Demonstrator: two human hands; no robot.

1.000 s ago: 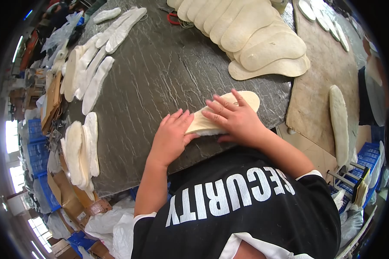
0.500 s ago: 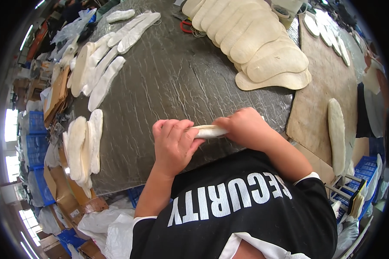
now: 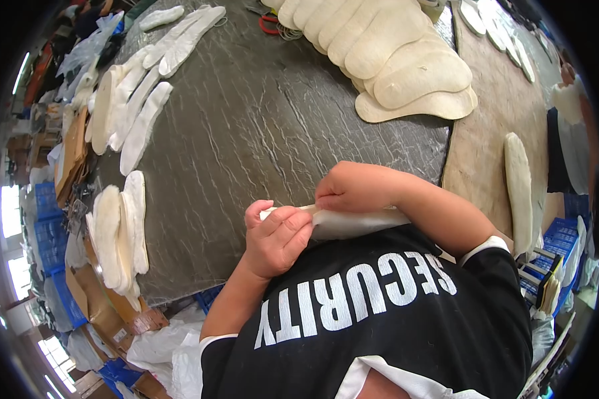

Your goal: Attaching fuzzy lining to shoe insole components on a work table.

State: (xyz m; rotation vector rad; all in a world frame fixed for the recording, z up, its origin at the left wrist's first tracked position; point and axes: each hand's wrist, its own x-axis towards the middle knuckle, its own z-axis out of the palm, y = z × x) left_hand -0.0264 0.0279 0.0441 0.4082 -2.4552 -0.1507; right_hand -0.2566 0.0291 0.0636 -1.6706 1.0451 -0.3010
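A pale, whitish insole (image 3: 356, 225) stretches sideways between my hands and the front of my shirt, its long edge facing up. My left hand (image 3: 279, 233) wraps round its left end, with a white tip poking out past the fingers. Right beside it, my right hand (image 3: 353, 189) is bent into a pinch on the insole's upper edge; the fingertips are partly hidden. The insole's right part runs beneath my right wrist. Below both hands is the near side of a dark, wrinkled table cover (image 3: 239, 146).
Overlapping cream insoles (image 3: 386, 53) fan out at the far right. White fleecy insoles (image 3: 140, 123) lie at the left, with another pile (image 3: 120, 233) nearer. Red-handled scissors (image 3: 268, 25) lie at the back. One insole (image 3: 518, 193) rests on the wooden board (image 3: 479, 139).
My right hand has moved left, close beside my left hand, and now pinches the upper edge. More of the insole shows, reaching right under my wrist. My left hand is slightly lower.
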